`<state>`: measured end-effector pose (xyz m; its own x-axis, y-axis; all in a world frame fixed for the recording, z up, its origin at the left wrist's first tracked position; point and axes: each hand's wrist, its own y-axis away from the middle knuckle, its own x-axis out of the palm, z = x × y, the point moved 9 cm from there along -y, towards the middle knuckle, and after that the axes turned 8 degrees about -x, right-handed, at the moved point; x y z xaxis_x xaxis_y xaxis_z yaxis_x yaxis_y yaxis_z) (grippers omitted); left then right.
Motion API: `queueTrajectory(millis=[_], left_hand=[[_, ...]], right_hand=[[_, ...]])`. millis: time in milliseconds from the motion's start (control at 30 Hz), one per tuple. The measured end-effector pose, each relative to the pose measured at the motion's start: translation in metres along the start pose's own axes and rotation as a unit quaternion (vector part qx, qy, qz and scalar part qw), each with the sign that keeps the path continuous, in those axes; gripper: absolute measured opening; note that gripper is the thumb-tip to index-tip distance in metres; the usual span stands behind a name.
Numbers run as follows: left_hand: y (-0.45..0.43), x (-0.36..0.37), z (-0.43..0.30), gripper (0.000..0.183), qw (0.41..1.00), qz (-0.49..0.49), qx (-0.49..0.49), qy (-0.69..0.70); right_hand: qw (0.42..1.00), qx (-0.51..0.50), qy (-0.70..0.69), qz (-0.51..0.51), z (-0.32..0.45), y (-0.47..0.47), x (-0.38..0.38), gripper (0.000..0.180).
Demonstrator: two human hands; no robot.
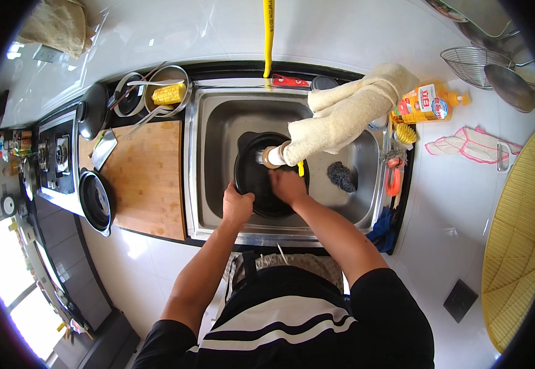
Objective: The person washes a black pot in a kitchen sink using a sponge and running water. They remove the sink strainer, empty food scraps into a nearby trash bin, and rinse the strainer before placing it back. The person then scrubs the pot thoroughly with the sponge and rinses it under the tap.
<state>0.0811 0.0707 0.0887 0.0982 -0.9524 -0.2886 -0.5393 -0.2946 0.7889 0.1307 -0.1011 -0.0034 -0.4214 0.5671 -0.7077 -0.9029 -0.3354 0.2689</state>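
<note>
A black pot (pixel 265 196) sits in the stainless steel sink (pixel 221 110). My left hand (pixel 238 204) grips its near left rim, thumb at the edge. My right hand (pixel 288 184) is inside the pot, blurred, with its fingers curled; what it holds, if anything, cannot be made out. Water runs from the faucet nozzle (pixel 274 157) into the pot just beyond my right hand. A cream towel (pixel 341 120) is draped over the faucet. To the right in the basin lies a dark scouring pad (pixel 342 176).
Left of the sink are a wooden cutting board (pixel 149 180), a cleaver (pixel 105 150), a black pan (pixel 95 201) and a pan holding corn (pixel 168 94). An orange soap bottle (pixel 429 102), a yellow brush (pixel 406 133) and a red-handled tool (pixel 393 181) line the right edge.
</note>
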Motion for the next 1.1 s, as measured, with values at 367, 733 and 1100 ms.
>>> queueTrajectory(millis=[367,733,1100], left_hand=[[-0.015,-0.017,0.008,0.045,1.0,0.002,-0.029,0.01],[-0.106,-0.008,0.017,0.038,0.993,0.104,0.011,0.047],[-0.09,0.081,0.085,0.055,0.985,-0.16,0.005,-0.063]], right_hand=[[0.998,-0.041,-0.032,-0.046,0.019,-0.021,-0.016,0.027],[0.967,0.109,-0.227,0.044,-0.067,0.001,-0.089,0.051],[0.942,0.206,-0.2,-0.174,-0.058,0.06,-0.094,0.034]])
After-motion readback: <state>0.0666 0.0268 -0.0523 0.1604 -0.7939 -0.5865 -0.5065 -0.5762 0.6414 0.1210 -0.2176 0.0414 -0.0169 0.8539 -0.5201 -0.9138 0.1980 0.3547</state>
